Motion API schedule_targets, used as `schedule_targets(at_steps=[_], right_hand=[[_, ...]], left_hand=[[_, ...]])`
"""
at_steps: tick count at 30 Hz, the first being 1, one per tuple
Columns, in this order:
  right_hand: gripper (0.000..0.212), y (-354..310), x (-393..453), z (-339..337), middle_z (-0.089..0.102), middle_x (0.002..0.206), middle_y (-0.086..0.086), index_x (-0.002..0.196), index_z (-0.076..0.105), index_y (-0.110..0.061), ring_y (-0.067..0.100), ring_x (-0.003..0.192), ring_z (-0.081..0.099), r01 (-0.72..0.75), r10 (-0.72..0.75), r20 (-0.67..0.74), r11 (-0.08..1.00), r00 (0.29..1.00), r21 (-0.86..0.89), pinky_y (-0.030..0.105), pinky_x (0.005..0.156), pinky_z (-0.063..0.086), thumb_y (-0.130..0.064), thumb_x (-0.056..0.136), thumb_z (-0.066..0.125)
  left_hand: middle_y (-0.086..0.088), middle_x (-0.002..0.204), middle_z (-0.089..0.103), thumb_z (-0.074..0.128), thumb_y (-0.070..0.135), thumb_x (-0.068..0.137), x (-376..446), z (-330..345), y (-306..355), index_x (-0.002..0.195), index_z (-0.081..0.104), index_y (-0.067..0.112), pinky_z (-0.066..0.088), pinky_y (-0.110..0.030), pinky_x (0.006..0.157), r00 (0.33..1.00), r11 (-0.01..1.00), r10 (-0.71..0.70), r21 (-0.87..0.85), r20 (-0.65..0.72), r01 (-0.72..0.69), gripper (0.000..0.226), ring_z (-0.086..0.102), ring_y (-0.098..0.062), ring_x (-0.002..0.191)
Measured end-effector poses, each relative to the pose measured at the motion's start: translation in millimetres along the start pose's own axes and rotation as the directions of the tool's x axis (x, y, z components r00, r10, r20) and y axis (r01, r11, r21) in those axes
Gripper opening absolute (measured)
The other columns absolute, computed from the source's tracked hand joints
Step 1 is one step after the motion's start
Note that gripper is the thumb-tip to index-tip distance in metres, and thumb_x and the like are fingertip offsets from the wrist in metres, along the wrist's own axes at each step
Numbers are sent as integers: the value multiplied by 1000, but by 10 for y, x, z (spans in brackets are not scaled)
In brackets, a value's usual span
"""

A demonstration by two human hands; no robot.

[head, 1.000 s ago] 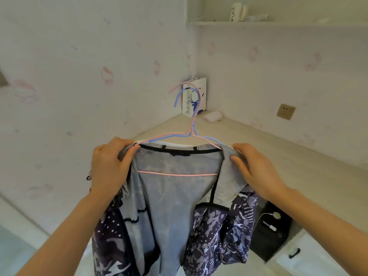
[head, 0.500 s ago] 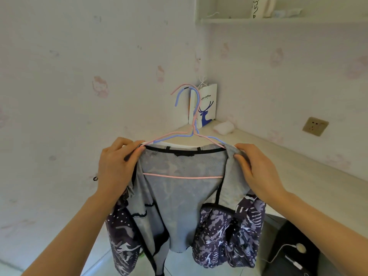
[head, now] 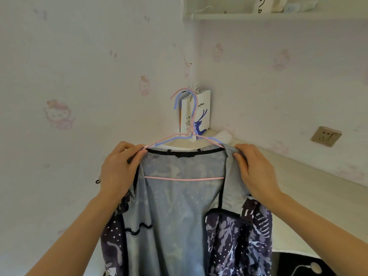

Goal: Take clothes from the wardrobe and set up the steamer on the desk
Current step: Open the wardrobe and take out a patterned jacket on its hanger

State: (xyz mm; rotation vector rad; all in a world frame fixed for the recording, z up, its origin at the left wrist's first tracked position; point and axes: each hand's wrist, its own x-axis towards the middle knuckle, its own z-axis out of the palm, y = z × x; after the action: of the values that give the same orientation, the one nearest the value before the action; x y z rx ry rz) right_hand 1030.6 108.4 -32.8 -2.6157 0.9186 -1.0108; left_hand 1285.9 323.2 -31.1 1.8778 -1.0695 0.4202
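A: What are the hands doing?

B: The left hand (head: 119, 168) is curled round the left shoulder of the jacket (head: 179, 212), fingers pinching fabric and hanger end together. The right hand (head: 253, 172) grips the other shoulder the same way, thumb tucked under the cloth. Both hold it up in the air in front of the person.

A: And the garment itself?

B: A patterned dark jacket with a grey mesh lining, hanging open on two wire hangers, the pink hanger (head: 185, 178) and the blue hanger (head: 180, 116), hooks free and resting on nothing.

A: What lies beyond?

B: The desk (head: 298, 176) runs along the wall to the right. A paper bag (head: 201, 114) stands in the corner, a wall socket (head: 325, 138) sits above the desk, a shelf (head: 258, 16) higher up.

A: So how far along?

B: I'd judge the clothes are out of the wardrobe, which isn't in view. No steamer shows on the desk, so setting it up seems wholly left to do.
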Motion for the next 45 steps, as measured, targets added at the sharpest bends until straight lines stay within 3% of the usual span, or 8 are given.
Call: schedule_targets(at_steps=[11, 24, 32, 39, 42, 45], right_hand=[[23, 518, 1039, 820, 60, 105, 4, 116, 54, -17, 25, 91, 59, 4, -5, 47, 1000, 999, 19, 39, 72, 49, -28, 99, 42], [22, 1523, 2048, 2294, 59, 102, 5, 111, 54, -16, 25, 89, 57, -57, 45, 242, 998, 969, 41, 37, 68, 46, -29, 101, 40], [21, 1979, 1944, 3243, 59, 114, 6, 111, 53, -16, 30, 97, 58, -134, 104, 405, 990, 908, 47, 40, 73, 46, -30, 101, 40], [23, 2155, 1798, 3711, 58, 110, 7, 111, 51, -15, 31, 96, 58, -148, 138, 492, 989, 859, -20, 38, 69, 42, -30, 102, 36], [24, 2195, 1756, 3783, 57, 111, 8, 112, 50, -14, 33, 96, 58, -142, 143, 508, 989, 849, -41, 40, 69, 44, -30, 102, 35], [24, 2224, 1731, 3824, 57, 110, 9, 112, 50, -14, 33, 94, 58, -141, 147, 517, 989, 843, -51, 41, 69, 46, -30, 102, 34]], left_hand=[[4, 85, 58, 62, 29, 92, 876, 877, -580, 102, 75, 18, 52, -41, 68, 995, 996, -82, 48, 56, 79, 20, 59, -18, 72], [0, 84, 56, 59, 30, 94, 1501, 2383, -1567, 108, 73, 22, 50, -39, 70, 938, 959, -263, 168, 225, 228, 22, 55, -19, 73], [-1, 85, 54, 55, 33, 95, 1271, 3023, -2183, 113, 71, 25, 50, -38, 72, 832, 911, -389, 303, 397, 281, 25, 58, -23, 79], [-12, 99, 64, 54, 24, 96, 1109, 3333, -2461, 114, 70, 18, 42, -31, 77, 667, 836, -547, 374, 506, 402, 25, 58, -29, 93], [-14, 112, 66, 56, 11, 93, 976, 3279, -2344, 119, 67, 12, 36, -23, 80, 682, 828, -560, 310, 471, 467, 28, 58, -25, 101], [-10, 123, 63, 55, 10, 93, 692, 3130, -2156, 126, 62, 10, 38, -24, 93, 714, 784, -620, 231, 326, 576, 33, 56, -24, 112]])
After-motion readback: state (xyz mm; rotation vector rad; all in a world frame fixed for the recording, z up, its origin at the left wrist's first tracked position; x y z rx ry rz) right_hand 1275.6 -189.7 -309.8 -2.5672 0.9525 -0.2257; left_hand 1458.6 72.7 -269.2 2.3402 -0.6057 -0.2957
